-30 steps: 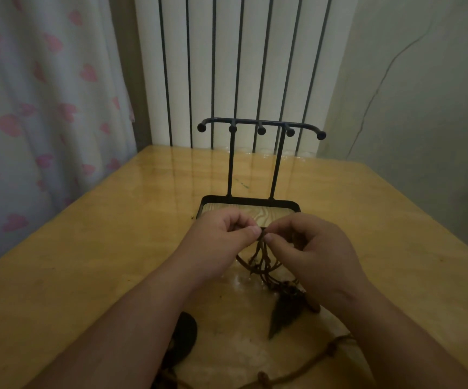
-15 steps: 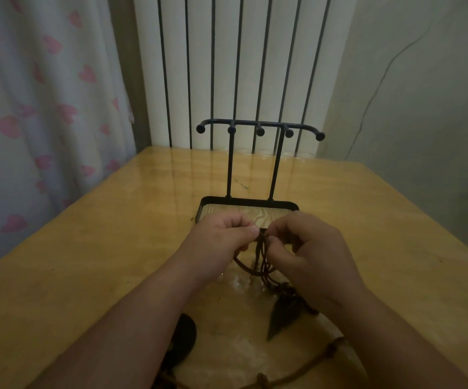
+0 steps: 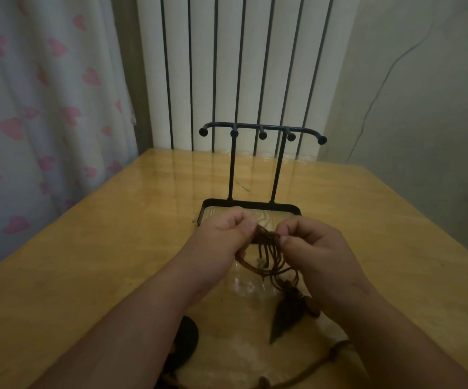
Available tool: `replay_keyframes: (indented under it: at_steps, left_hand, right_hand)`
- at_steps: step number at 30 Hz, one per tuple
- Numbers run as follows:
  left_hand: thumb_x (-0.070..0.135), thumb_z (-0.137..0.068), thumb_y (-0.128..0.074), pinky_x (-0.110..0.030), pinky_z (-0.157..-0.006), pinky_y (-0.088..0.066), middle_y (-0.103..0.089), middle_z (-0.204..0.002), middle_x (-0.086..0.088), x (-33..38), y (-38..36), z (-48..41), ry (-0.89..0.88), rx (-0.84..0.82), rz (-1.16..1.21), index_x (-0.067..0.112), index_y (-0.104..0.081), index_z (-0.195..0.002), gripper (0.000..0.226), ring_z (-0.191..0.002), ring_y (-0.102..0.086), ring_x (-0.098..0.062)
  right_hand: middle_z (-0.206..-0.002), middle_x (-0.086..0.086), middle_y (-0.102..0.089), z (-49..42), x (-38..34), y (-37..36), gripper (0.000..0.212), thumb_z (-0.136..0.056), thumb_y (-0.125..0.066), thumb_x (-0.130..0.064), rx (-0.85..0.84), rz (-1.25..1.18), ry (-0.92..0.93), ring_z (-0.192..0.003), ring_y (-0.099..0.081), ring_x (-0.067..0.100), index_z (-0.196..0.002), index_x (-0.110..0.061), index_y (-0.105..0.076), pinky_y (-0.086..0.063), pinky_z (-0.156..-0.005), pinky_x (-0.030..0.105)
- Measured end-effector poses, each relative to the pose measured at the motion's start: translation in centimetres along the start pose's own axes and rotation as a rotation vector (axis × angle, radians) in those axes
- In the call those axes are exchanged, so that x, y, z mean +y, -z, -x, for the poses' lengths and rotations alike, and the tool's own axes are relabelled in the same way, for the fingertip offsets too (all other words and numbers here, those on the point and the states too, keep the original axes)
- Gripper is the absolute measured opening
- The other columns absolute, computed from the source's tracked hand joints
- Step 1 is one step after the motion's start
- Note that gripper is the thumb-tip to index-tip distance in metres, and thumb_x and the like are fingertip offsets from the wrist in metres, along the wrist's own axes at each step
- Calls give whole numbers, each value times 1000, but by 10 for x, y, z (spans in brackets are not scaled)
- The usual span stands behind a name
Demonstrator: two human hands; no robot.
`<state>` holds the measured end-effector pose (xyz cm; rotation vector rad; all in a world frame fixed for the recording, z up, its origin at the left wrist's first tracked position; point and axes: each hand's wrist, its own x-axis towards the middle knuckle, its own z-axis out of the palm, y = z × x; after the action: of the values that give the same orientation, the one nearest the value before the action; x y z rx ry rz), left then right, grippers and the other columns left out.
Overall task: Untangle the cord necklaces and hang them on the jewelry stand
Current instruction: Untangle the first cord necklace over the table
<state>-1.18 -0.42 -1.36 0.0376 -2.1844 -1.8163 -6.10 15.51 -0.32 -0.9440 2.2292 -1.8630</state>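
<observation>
A tangle of brown cord necklaces (image 3: pixel 268 249) hangs between my two hands just above the table. My left hand (image 3: pixel 224 237) pinches the cords at the top left, and my right hand (image 3: pixel 314 248) pinches them at the top right. A dark arrowhead pendant (image 3: pixel 283 315) dangles from the tangle down to the table. A thicker knotted brown cord (image 3: pixel 311 374) lies near the bottom edge. The black jewelry stand (image 3: pixel 261 133) with its bare hook bar rises just behind my hands on a tray base (image 3: pixel 251 204).
A dark round pendant (image 3: pixel 186 338) lies on the wooden table (image 3: pixel 101 248) under my left forearm. A heart-print curtain (image 3: pixel 39 108) hangs left, a white radiator (image 3: pixel 241 66) stands behind the table, and a wall is at right.
My hands have drawn a little apart, spreading the tangle so several strands now hang between them. The stand has not moved.
</observation>
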Motion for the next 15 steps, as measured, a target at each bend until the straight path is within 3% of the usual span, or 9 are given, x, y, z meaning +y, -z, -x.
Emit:
replay_keyframes:
  at_steps: [3,5,10,12,15]
  left_hand:
    - [25,-101,-44,-38,-71,-43,-53,-63,7,1,11,-2,-4,131,28,21,-62,-79,30,-66,-49,-16]
    - [25,-101,-45,-39,-71,-45,-53,-66,4,2,11,-1,-11,128,-8,20,-63,-79,29,-68,-50,-19]
    - [24,-101,-46,-35,-68,-43,-51,-66,3,5,4,-1,-34,142,-63,21,-61,-78,28,-66,-48,-17]
    - [24,-101,-45,-33,-67,-43,-51,-66,2,7,6,-1,-21,164,-48,20,-61,-79,27,-66,-48,-17]
    - [23,-101,-45,-34,-65,-43,-51,-66,3,7,6,0,-11,162,-48,20,-60,-78,28,-65,-47,-17]
  right_hand:
    - [-61,-13,-60,-1,1,6,18,-88,-54,-7,27,-68,-10,-57,-53,-5,-73,-13,-62,-45,-53,9]
    - [-59,-14,-59,-2,2,6,16,-88,-56,-8,30,-66,1,-55,-51,-7,-74,-11,-62,-43,-53,8]
    - [-56,-4,-44,-4,4,8,8,-64,-51,-13,-23,-104,-5,-55,-40,11,-59,-18,-56,-37,-50,16]
    - [-59,2,-41,-5,5,12,11,-62,-47,-14,-34,-119,-37,-60,-35,20,-55,-21,-52,-32,-52,25]
    - [-61,2,-43,-9,10,12,17,-67,-45,-15,-12,-129,-123,-60,-35,21,-53,-24,-51,-30,-53,30]
